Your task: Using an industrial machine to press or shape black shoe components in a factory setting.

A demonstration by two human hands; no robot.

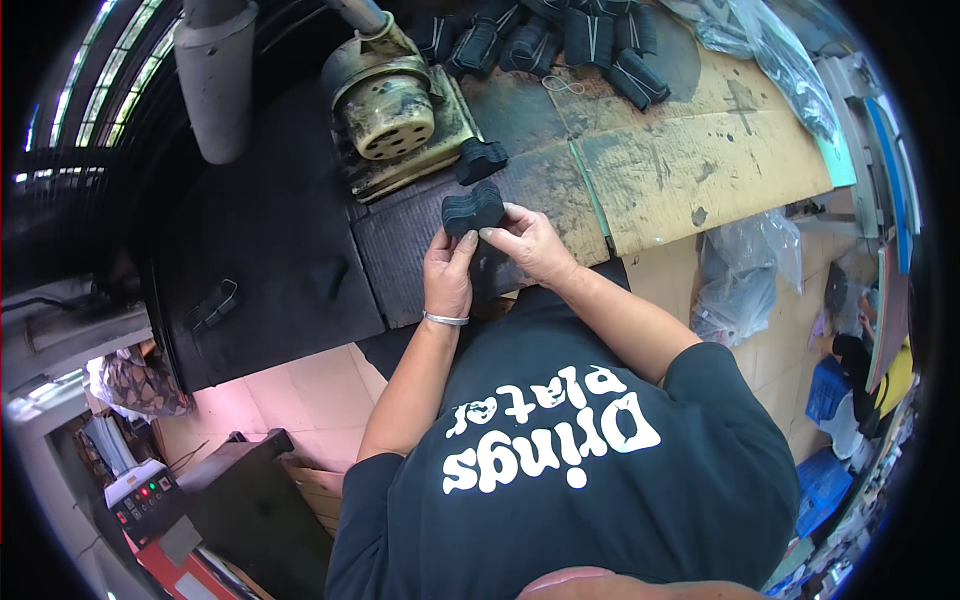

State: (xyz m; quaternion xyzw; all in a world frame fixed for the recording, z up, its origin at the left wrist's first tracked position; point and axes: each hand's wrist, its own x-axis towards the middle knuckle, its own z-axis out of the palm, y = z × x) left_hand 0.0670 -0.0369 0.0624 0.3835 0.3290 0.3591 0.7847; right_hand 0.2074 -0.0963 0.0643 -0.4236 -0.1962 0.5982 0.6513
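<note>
Between both hands I hold a small stack of black, flat pieces with wavy edges (472, 210); what they are made of I cannot tell. My left hand (447, 272) closes on the stack's near left side, thumb against it, a silver bangle at the wrist. From the right, my right hand (535, 245) pinches the same stack, its thumb at the near edge. Just beyond lies another black stack of similar shape (481, 160), beside a stained cream machine (397, 120) with a round, perforated end.
Several tied black bundles (590, 38) lie at the back, near a loose rubber band (562, 85). Stained cardboard (720, 170) covers the table's right side. A grey pipe (213, 90) hangs at the upper left. Clear plastic bags (750, 270) hang beyond the table's right edge.
</note>
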